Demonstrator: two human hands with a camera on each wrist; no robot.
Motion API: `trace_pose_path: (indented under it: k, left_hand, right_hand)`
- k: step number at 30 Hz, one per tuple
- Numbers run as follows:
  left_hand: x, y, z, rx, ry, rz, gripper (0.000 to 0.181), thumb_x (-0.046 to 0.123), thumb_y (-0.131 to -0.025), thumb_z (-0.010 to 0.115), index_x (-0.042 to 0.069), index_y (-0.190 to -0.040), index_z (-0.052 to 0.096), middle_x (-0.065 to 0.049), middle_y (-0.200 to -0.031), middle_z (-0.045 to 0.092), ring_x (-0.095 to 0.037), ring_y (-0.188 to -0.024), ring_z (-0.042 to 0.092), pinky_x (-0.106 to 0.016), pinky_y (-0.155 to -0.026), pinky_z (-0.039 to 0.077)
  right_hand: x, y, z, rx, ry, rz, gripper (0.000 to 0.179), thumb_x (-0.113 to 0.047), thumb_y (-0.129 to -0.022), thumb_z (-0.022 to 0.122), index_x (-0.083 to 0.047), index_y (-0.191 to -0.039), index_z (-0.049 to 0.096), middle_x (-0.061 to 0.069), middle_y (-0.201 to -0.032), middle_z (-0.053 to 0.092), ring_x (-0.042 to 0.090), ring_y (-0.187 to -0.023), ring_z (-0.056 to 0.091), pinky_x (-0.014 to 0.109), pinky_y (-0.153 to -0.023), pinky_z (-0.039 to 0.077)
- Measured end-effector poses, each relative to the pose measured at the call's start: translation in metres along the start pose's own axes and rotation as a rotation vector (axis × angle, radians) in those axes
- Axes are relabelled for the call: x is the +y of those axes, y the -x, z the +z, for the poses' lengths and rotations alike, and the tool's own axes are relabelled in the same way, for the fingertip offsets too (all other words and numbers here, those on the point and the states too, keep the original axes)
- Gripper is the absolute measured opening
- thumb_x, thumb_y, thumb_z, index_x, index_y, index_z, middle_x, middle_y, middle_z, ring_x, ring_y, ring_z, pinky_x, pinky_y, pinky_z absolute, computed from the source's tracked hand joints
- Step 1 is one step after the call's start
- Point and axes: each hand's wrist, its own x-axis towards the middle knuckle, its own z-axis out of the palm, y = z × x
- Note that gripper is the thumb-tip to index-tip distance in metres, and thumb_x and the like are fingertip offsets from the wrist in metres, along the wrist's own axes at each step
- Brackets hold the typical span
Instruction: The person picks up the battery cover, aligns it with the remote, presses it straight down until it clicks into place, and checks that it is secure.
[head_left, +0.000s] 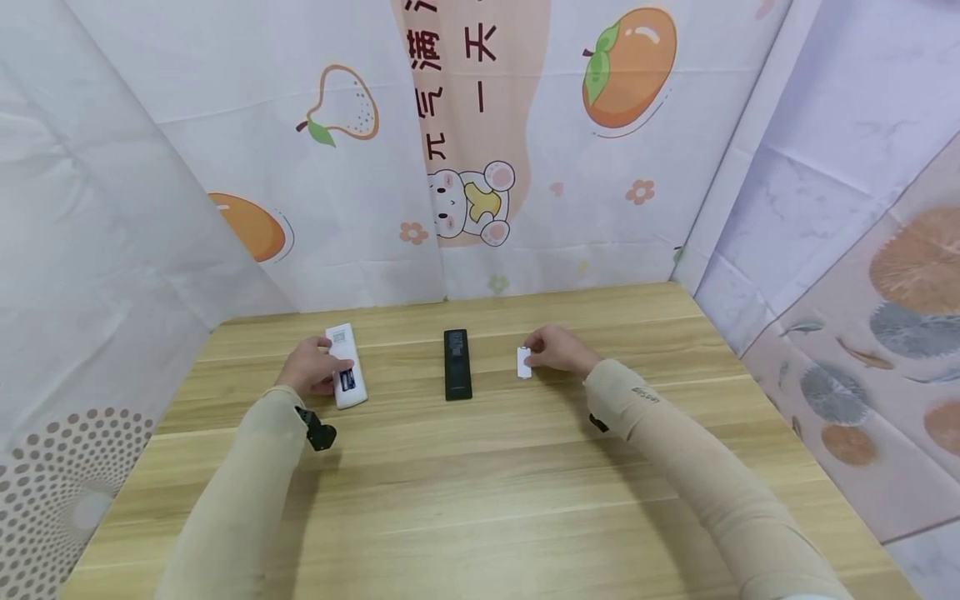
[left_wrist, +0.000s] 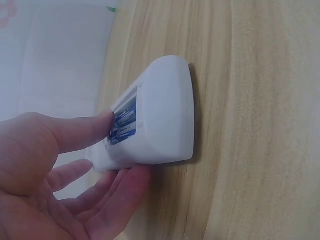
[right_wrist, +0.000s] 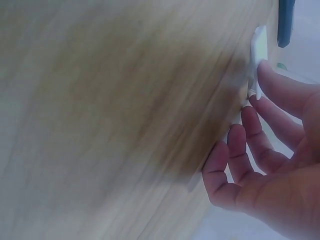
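A white remote control [head_left: 347, 350] lies back side up at the left of the table, its battery compartment uncovered. Two blue batteries [left_wrist: 125, 124] sit inside that compartment. My left hand [head_left: 311, 367] grips the remote from its left, the thumb on the back beside the batteries and the other fingers along the side. Farther right, my right hand [head_left: 558, 348] pinches a small white battery cover [head_left: 523, 363] between thumb and index finger. In the right wrist view the cover [right_wrist: 259, 57] is tilted near the tabletop, and the other fingers are bent close to the wood.
Between the hands a black remote control [head_left: 457, 365] lies on the wooden table [head_left: 450, 500]. Behind the table's far edge hangs a white printed curtain [head_left: 360, 208]. More printed cloth [head_left: 840, 333] stands along the right side.
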Motion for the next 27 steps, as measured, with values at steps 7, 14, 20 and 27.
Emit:
trace_pose_path:
  k: [7,14,20,27]
  left_hand:
    - [-0.001,-0.003,-0.003,-0.031,0.044,-0.026,0.084,0.022,-0.097,0.070,-0.005,-0.157,0.017,-0.028,-0.133,0.048,-0.029,-0.093,0.062,-0.039,-0.076,0.061]
    - [0.001,0.004,-0.003,-0.042,0.068,-0.038,0.082,0.019,-0.097,0.071,-0.008,-0.154,0.020,-0.029,-0.131,0.049,-0.030,-0.096,0.060,-0.042,-0.081,0.060]
    - [-0.003,-0.002,-0.002,-0.044,0.080,-0.047,0.082,0.020,-0.096,0.072,-0.007,-0.155,0.021,-0.027,-0.131,0.050,-0.031,-0.102,0.057,-0.041,-0.083,0.059]
    - [-0.009,-0.006,-0.005,-0.033,0.102,-0.043,0.084,0.022,-0.094,0.075,-0.007,-0.154,0.024,-0.028,-0.131,0.051,-0.031,-0.100,0.059,-0.038,-0.076,0.060]
  right_hand:
    - [-0.004,-0.002,0.000,-0.022,0.006,0.054,0.034,-0.013,-0.093,0.076,0.004,-0.122,0.069,0.015,-0.117,0.068,0.028,-0.109,0.061,0.041,-0.097,0.051]
    - [-0.007,-0.002,0.000,-0.035,-0.019,0.065,0.029,-0.010,-0.092,0.076,0.004,-0.117,0.069,0.012,-0.110,0.067,0.024,-0.101,0.059,0.038,-0.093,0.051]
    - [-0.004,-0.003,0.001,-0.042,-0.035,0.080,0.031,-0.009,-0.093,0.076,0.004,-0.119,0.067,0.011,-0.108,0.066,0.021,-0.096,0.056,0.036,-0.090,0.050]
    - [-0.008,-0.003,-0.001,-0.049,-0.041,0.092,0.029,-0.010,-0.093,0.075,0.002,-0.118,0.067,0.009,-0.105,0.064,0.020,-0.092,0.054,0.034,-0.085,0.049]
